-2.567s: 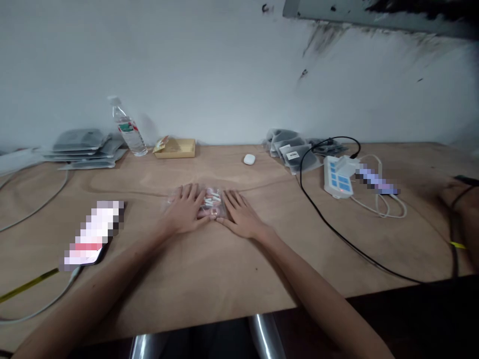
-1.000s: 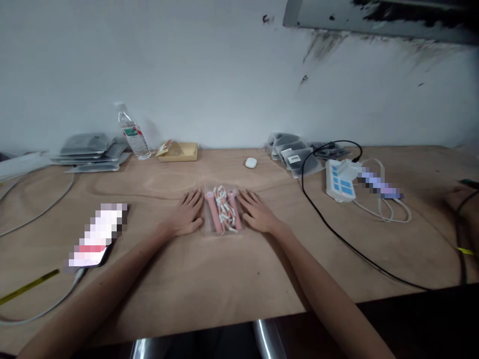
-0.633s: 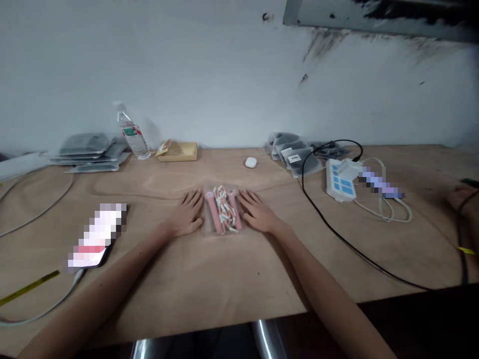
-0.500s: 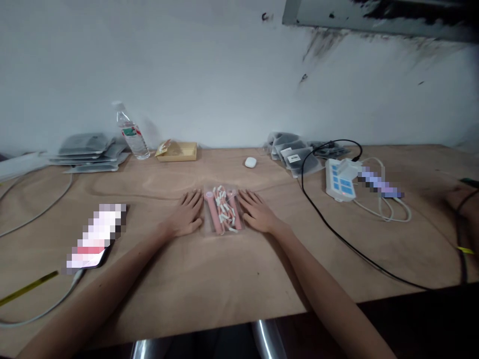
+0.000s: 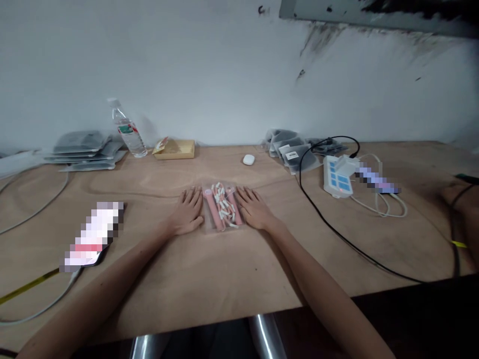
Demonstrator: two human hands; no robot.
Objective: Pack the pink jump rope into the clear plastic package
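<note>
A clear plastic bag (image 5: 208, 227) lies flat on the wooden table between my hands. Inside it is a jump rope (image 5: 223, 205) with two pink handles and a bundled cord of white and pink beads. My left hand (image 5: 187, 212) rests palm down beside the bag's left edge, fingers stretched out. On the other side, my right hand (image 5: 255, 209) lies flat at the bag's right edge, its fingertips close to or touching it. Neither hand grips anything.
At left are a phone (image 5: 93, 232) on a cable, stacked grey pouches (image 5: 82, 149), a water bottle (image 5: 128, 129) and a cardboard tray (image 5: 177, 152). A white case (image 5: 248, 159), more pouches (image 5: 295, 154), a power strip (image 5: 336, 177) and cables are right. Another person's arm (image 5: 464, 204) shows far right.
The whole view has shifted slightly. My hands and the bagged jump rope keep their places on the table.
</note>
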